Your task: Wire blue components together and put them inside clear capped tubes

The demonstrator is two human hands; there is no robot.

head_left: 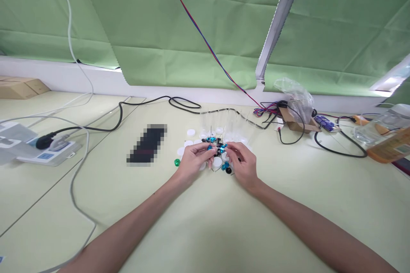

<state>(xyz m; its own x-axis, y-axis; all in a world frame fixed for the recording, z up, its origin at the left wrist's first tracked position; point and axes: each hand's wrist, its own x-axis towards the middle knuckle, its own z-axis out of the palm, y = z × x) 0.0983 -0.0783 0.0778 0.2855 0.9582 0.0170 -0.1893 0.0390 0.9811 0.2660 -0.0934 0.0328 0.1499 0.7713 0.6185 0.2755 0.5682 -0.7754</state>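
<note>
Above a pile of small parts, my left hand [192,163] and my right hand [245,163] are close together with their fingertips pinched. A small shiny blue piece [222,148] is between the fingertips of my right hand. What my left fingertips grip is too small to make out; blue shows beside them. Under and around both hands lie several white round caps [217,162], more blue pieces [225,166], a black round piece [228,170] and thin wire-like bits. To the left of my left hand sits a green round piece [177,162]. Clear, tube-like items [230,121] stand behind the pile, hard to see.
A dark pixelated rectangle [149,145] lies left of the pile. Further left are a power strip [54,153] and white cables. A black cable [179,104] runs along the back. To the right are an open cardboard box [297,124], a plastic bag [296,96] and an orange-labelled bottle [389,147].
</note>
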